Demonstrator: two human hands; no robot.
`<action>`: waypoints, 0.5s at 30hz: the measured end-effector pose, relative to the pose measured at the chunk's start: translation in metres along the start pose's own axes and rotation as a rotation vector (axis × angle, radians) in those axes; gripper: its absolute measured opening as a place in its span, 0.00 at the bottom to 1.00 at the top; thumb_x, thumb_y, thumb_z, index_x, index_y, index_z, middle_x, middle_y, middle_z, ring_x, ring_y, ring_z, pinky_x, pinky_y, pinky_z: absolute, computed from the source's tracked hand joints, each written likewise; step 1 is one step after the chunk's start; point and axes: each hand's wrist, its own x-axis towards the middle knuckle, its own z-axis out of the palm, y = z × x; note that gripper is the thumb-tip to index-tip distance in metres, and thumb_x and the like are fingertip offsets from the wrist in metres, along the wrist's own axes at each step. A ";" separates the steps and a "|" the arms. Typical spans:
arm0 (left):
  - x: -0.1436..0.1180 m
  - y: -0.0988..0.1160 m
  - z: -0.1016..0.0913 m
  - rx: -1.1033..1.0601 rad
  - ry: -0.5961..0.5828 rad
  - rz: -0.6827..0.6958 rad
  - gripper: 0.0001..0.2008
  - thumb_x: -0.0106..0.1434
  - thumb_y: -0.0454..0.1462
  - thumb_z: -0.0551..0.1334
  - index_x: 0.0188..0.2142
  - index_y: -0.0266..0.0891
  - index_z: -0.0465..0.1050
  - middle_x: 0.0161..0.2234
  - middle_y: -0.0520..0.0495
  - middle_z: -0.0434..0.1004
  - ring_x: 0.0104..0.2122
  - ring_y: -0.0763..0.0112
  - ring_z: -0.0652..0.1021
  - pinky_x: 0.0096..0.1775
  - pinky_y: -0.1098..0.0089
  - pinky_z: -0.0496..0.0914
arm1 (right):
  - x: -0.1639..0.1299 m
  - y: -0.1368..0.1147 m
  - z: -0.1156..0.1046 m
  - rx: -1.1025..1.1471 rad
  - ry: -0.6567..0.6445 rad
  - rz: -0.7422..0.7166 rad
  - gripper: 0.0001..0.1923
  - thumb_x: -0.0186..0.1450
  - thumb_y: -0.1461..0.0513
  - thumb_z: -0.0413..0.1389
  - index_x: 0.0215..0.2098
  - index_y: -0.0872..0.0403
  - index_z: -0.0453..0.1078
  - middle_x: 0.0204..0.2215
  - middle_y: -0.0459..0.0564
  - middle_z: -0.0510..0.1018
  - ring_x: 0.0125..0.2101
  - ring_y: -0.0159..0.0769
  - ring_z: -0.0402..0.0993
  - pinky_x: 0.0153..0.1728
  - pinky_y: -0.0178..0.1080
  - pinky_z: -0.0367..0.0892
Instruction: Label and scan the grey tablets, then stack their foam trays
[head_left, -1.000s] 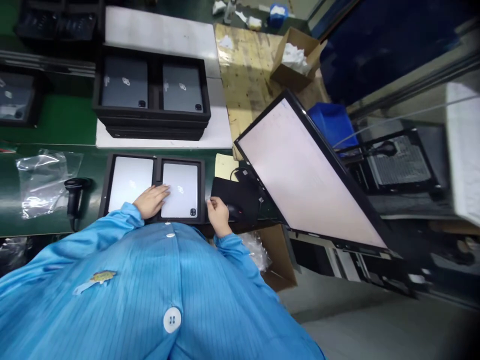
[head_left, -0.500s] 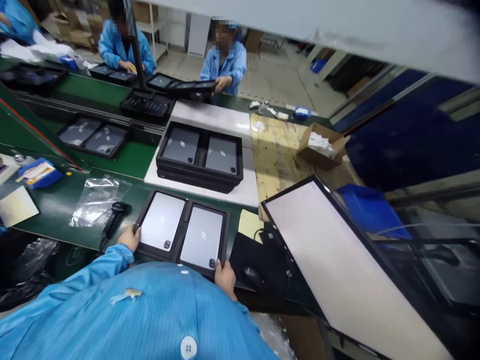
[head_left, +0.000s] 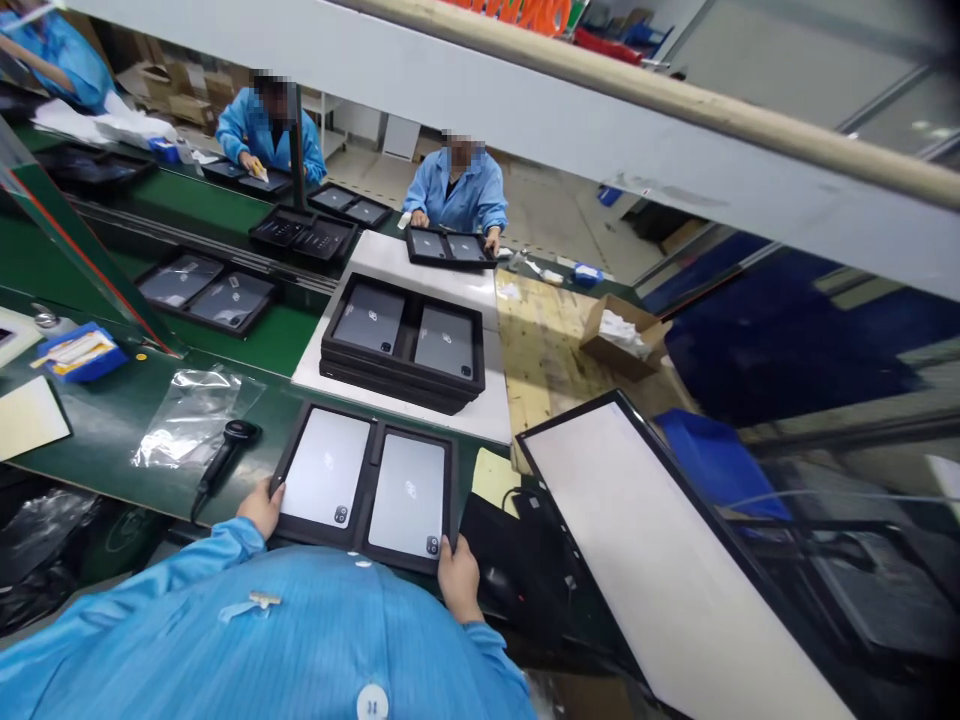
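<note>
In front of my body is a black tray (head_left: 366,492) with two silver tablets lying back side up in it. The left tablet (head_left: 328,468) and the right tablet (head_left: 407,492) each show a camera block at the lower right corner. My left hand (head_left: 262,508) grips the tray's left edge, thumb on the rim. My right hand (head_left: 459,577) holds its right edge near the lower corner. Just beyond stands a stack of similar black trays (head_left: 397,375), the top one bearing two grey tablets. A barcode scanner (head_left: 227,455) lies left of my tray.
A monitor (head_left: 645,540) leans in from the right, with a mouse (head_left: 499,585) beside my right hand. Clear plastic bags (head_left: 195,410) and a blue box (head_left: 82,352) are at left. Across the bench, a co-worker (head_left: 457,195) holds another tray (head_left: 450,248).
The co-worker opposite has brought a tray down to the white board, where it was raised and tilted before. My hands keep their hold on my tray; the view has tipped upward.
</note>
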 end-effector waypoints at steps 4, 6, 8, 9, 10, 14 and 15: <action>-0.014 0.000 -0.005 -0.051 0.006 -0.032 0.25 0.72 0.44 0.52 0.62 0.35 0.70 0.51 0.35 0.81 0.53 0.50 0.80 0.52 0.59 0.74 | -0.003 0.010 -0.001 0.143 0.102 -0.073 0.39 0.65 0.41 0.43 0.53 0.64 0.74 0.46 0.68 0.82 0.47 0.58 0.80 0.47 0.48 0.72; -0.017 -0.001 -0.009 -0.116 0.045 -0.025 0.25 0.71 0.45 0.53 0.61 0.36 0.72 0.50 0.37 0.82 0.53 0.51 0.80 0.52 0.60 0.74 | -0.006 0.013 0.000 0.194 0.153 -0.081 0.42 0.64 0.38 0.44 0.53 0.64 0.75 0.47 0.68 0.82 0.47 0.58 0.80 0.48 0.49 0.72; -0.017 0.002 -0.014 -0.183 0.090 -0.005 0.26 0.70 0.46 0.54 0.61 0.35 0.72 0.50 0.37 0.82 0.52 0.52 0.80 0.53 0.61 0.74 | -0.007 0.010 -0.002 0.232 0.212 -0.087 0.42 0.64 0.37 0.44 0.53 0.63 0.75 0.48 0.67 0.82 0.49 0.57 0.79 0.50 0.48 0.72; -0.015 0.006 -0.018 -0.212 0.117 0.011 0.26 0.69 0.46 0.54 0.61 0.35 0.72 0.51 0.37 0.81 0.53 0.52 0.80 0.53 0.61 0.74 | -0.005 0.006 -0.006 0.248 0.243 -0.098 0.42 0.64 0.37 0.45 0.53 0.62 0.75 0.48 0.67 0.81 0.50 0.57 0.79 0.51 0.48 0.72; -0.012 0.012 -0.023 -0.236 0.147 0.034 0.26 0.69 0.46 0.54 0.60 0.35 0.73 0.51 0.38 0.81 0.53 0.52 0.80 0.53 0.61 0.74 | -0.001 -0.001 -0.011 0.264 0.270 -0.116 0.41 0.65 0.37 0.45 0.53 0.62 0.75 0.49 0.66 0.81 0.50 0.57 0.78 0.51 0.48 0.71; 0.017 0.065 -0.054 -0.279 0.267 0.202 0.27 0.69 0.48 0.55 0.60 0.37 0.73 0.53 0.38 0.80 0.54 0.52 0.79 0.54 0.61 0.73 | 0.043 -0.045 -0.051 0.293 0.342 -0.229 0.38 0.66 0.38 0.47 0.51 0.62 0.76 0.46 0.65 0.82 0.48 0.55 0.79 0.50 0.47 0.71; 0.029 0.085 -0.065 -0.267 0.291 0.242 0.27 0.69 0.48 0.54 0.60 0.36 0.72 0.53 0.38 0.80 0.54 0.51 0.79 0.55 0.61 0.73 | 0.060 -0.061 -0.063 0.292 0.348 -0.268 0.37 0.66 0.39 0.48 0.50 0.62 0.77 0.44 0.65 0.82 0.47 0.54 0.79 0.49 0.47 0.71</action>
